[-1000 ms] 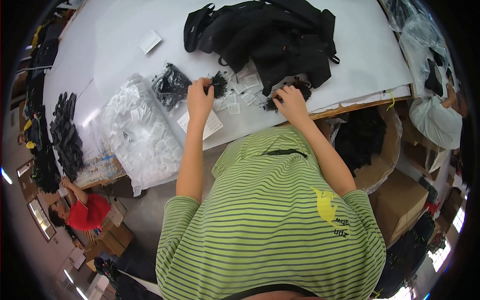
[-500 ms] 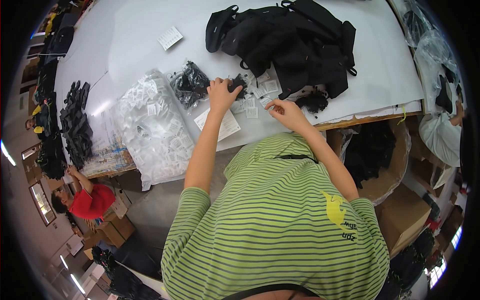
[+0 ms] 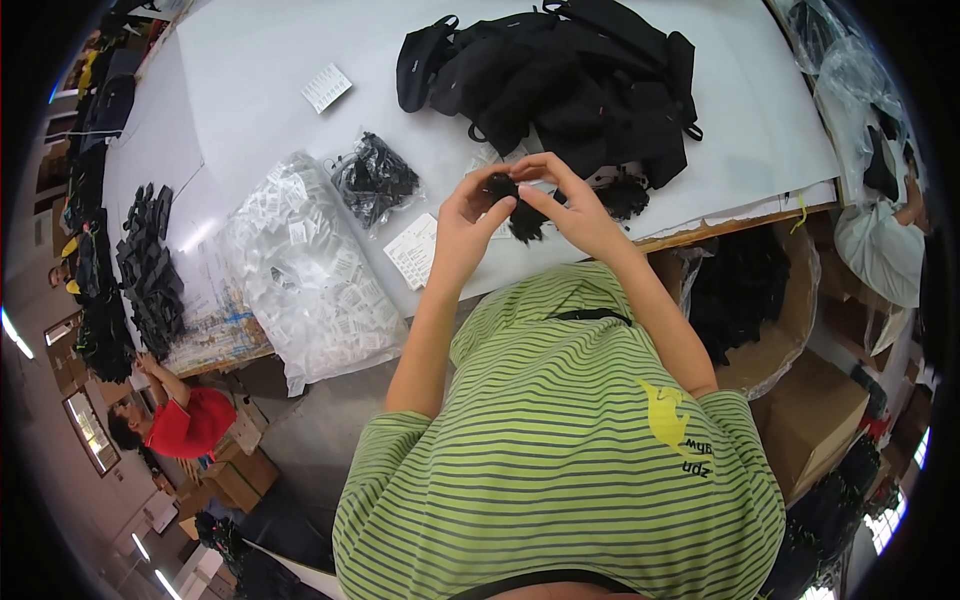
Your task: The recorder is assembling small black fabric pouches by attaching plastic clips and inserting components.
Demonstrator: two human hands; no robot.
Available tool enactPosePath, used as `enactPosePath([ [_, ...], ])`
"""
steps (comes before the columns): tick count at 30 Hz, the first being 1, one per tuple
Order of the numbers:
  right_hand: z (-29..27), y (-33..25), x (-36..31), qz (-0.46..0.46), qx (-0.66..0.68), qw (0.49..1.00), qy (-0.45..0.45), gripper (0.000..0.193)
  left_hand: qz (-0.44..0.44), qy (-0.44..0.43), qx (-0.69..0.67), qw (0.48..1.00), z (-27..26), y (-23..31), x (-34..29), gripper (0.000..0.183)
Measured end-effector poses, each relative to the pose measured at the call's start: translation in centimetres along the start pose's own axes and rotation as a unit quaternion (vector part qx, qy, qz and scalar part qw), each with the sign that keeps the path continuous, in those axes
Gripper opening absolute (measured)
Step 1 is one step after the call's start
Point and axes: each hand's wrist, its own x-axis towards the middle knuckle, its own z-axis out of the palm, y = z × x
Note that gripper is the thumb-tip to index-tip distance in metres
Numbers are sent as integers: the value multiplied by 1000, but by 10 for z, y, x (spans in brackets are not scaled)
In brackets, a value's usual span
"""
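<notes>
Over the near edge of the white table, my left hand (image 3: pixel 463 222) and my right hand (image 3: pixel 582 212) are raised close together, fingers curled. Between them they hold a bundle of thin black strings (image 3: pixel 526 223), its loose ends hanging below my fingertips. Partly hidden behind my hands are small white tags (image 3: pixel 484 157). A second clump of black strings (image 3: pixel 625 198) lies just right of my right hand. Left of my left hand is a printed white card (image 3: pixel 412 253), with a clear bag of black strings (image 3: pixel 376 180) beyond it.
A large clear bag of white tags (image 3: pixel 305 270) overhangs the table edge. Black fabric bags (image 3: pixel 560 85) are heaped at the far side. Another card (image 3: pixel 327 88) and a pile of black straps (image 3: pixel 148 255) lie leftward. A person in red (image 3: pixel 190 420) stands at left; a lined carton (image 3: pixel 790 300) sits below right.
My left hand has lifted the black strings off the table and brought them right. My right hand has risen from the tags and now grips the same bundle.
</notes>
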Motion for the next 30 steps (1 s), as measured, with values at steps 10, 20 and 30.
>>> enactPosePath([
  [10,1,4,-14,29,-28,996,-77,47,-56,-41,70,995,-8,11,-12,18],
  [20,-2,5,-27,50,-25,994,-97,37,-76,-34,58,995,-6,13,-12,19],
  [30,5,12,-26,90,-256,962,-33,30,171,127,370,904,23,-2,-26,11],
])
